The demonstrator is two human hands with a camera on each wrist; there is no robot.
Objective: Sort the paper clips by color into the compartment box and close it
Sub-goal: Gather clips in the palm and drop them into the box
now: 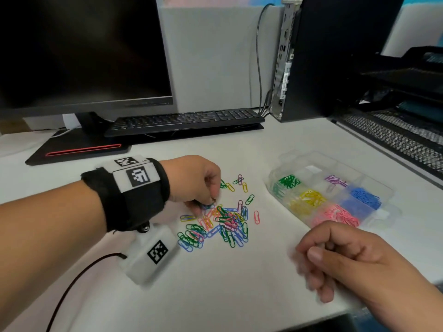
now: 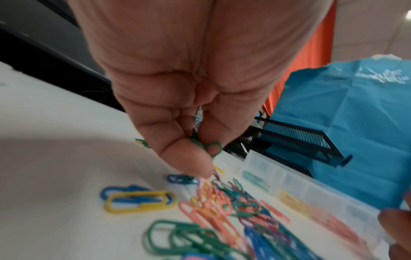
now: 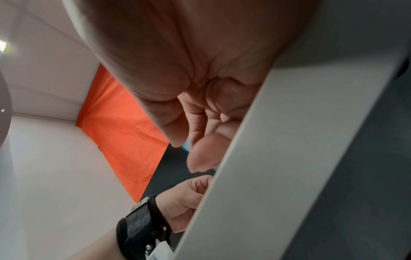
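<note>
Head view: the left hand (image 1: 195,182) is held over a mixed pile of paper clips (image 1: 217,224) on the white desk (image 1: 215,283). The open compartment box (image 1: 333,195), right of the pile, is part-filled by colour. The right hand (image 1: 345,255) is loosely curled, nothing seen in it.

Left wrist view: green paper clips (image 2: 205,146) are pinched between thumb and fingers.

Right wrist view: the fingers (image 3: 204,154) are relaxed at the desk edge.

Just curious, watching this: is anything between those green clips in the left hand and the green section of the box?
Nothing visible blocks it. The left hand pinches green clips; the box lies open, its green compartment uncovered. Only scattered clips lie on the desk between.
</note>
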